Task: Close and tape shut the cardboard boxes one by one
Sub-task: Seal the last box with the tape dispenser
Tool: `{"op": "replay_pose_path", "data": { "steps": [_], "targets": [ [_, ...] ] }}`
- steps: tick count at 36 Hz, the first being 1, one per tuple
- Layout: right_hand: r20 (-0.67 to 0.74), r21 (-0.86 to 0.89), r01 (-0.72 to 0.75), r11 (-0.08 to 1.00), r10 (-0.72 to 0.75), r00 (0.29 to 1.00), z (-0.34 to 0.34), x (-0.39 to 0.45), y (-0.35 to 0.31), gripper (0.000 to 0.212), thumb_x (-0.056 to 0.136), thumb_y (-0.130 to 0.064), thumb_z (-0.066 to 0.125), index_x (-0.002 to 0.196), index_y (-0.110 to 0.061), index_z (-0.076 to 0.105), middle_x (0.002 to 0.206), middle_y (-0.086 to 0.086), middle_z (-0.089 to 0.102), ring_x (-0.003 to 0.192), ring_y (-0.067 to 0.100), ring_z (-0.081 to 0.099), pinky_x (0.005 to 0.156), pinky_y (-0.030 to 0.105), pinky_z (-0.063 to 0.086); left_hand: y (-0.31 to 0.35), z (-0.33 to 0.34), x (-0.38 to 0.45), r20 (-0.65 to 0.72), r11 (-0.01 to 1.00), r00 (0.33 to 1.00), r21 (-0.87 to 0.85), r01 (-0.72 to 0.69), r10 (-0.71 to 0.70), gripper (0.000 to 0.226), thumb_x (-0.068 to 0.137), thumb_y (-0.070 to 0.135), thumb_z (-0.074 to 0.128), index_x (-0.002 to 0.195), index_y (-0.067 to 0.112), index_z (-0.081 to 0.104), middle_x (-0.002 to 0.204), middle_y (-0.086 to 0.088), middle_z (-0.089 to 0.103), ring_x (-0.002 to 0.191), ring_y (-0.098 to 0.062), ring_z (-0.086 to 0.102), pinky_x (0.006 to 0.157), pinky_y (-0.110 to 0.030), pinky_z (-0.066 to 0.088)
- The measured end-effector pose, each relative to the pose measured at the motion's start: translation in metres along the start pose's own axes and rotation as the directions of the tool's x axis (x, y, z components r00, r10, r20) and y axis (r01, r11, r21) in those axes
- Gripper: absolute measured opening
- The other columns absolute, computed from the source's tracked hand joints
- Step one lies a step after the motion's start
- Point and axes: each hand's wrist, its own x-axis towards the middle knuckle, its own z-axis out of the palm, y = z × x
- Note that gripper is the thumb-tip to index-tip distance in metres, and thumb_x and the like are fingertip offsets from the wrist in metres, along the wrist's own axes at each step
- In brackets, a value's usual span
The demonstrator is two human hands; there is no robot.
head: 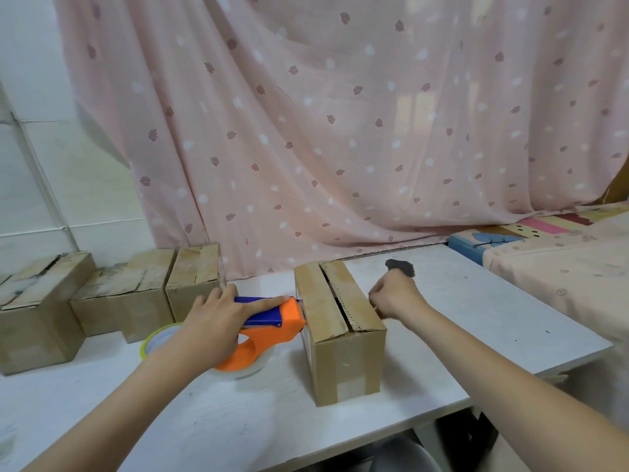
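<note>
table [238, 413]: white, it carries everything at working height in front of the person.
cardboard box [340, 328]: stands near the front edge between the two hands; its top flaps are folded down but a dark gap runs along the seam, so it looks closed and not yet taped on top.
left hand [218, 321]: fingers wrapped round the orange tape dispenser [272, 325], one finger lying straight along its blue top, likely to steer it; the nose touches the box's left face, probably to anchor tape before crossing the seam.
right hand [391, 296]: fingers curled against the box's right upper edge, apparently bracing it against the push; what they pinch, if anything, i cannot tell.
taped boxes [129, 301]: grouped far left, seemingly finished and set aside.
pink curtain [340, 131]: hangs behind.
</note>
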Motion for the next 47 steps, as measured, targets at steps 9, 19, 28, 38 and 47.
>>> {"op": "replay_pose_path", "data": {
  "steps": [9,19,28,38,47],
  "targets": [
    [0.166,-0.424,0.600,0.679,-0.593,0.788,0.008,-0.079,-0.042,0.037,0.105,-0.041,0.027,0.105,-0.016,0.054,0.106,0.002,0.055,0.097,0.025,0.053,0.071,0.037,0.042,0.002,0.005,-0.004,-0.007,1.000,1.000,-0.012,0.025,-0.025,0.095,0.096,0.009,0.042,0.137,0.064,-0.025,0.108,-0.002,0.033,0.090,-0.018,0.031,0.081,-0.031,0.034],
    [0.268,-0.555,0.595,0.581,-0.552,0.790,0.026,-0.089,-0.024,0.067,0.104,-0.055,0.009,0.160,-0.019,0.016,0.167,0.000,0.015,0.154,0.015,0.008,0.120,0.024,0.008,0.001,0.010,-0.005,-0.047,1.000,0.999,-0.019,0.015,-0.016,0.094,0.097,0.013,0.046,0.141,0.063,-0.019,0.115,-0.004,0.040,0.098,-0.022,0.043,0.081,-0.033,0.034],
    [0.297,-0.552,0.594,0.585,-0.528,0.796,0.022,-0.091,-0.022,0.090,0.091,-0.076,0.005,0.161,-0.020,0.013,0.168,-0.002,0.010,0.154,0.012,0.005,0.120,0.027,0.013,-0.016,0.012,-0.012,-0.123,0.991,0.992,-0.130,-0.007,-0.009,0.100,0.082,0.007,0.062,0.147,0.062,0.009,0.092,0.002,0.033,0.079,-0.019,0.033,0.074,-0.031,0.028],
    [0.267,-0.569,0.576,0.587,-0.531,0.805,0.023,-0.093,-0.024,0.082,0.096,-0.070,0.008,0.160,-0.020,0.019,0.167,-0.004,0.016,0.153,0.011,0.009,0.118,0.027,0.020,-0.044,0.012,-0.044,-0.005,0.989,0.994,-0.107,0.107,-0.108,0.090,0.089,0.014,0.054,0.143,0.062,0.000,0.092,0.001,0.040,0.079,-0.020,0.039,0.072,-0.029,0.029],
    [0.253,-0.579,0.568,0.584,-0.533,0.807,0.025,-0.093,-0.024,0.083,0.094,-0.072,0.008,0.160,-0.021,0.019,0.166,-0.004,0.017,0.153,0.011,0.010,0.116,0.028,0.024,-0.038,0.004,-0.043,0.025,0.998,0.999,0.062,0.022,-0.024,0.088,0.093,0.013,0.045,0.143,0.067,-0.005,0.097,-0.001,0.037,0.084,-0.022,0.039,0.076,-0.033,0.030]
  ]
}}
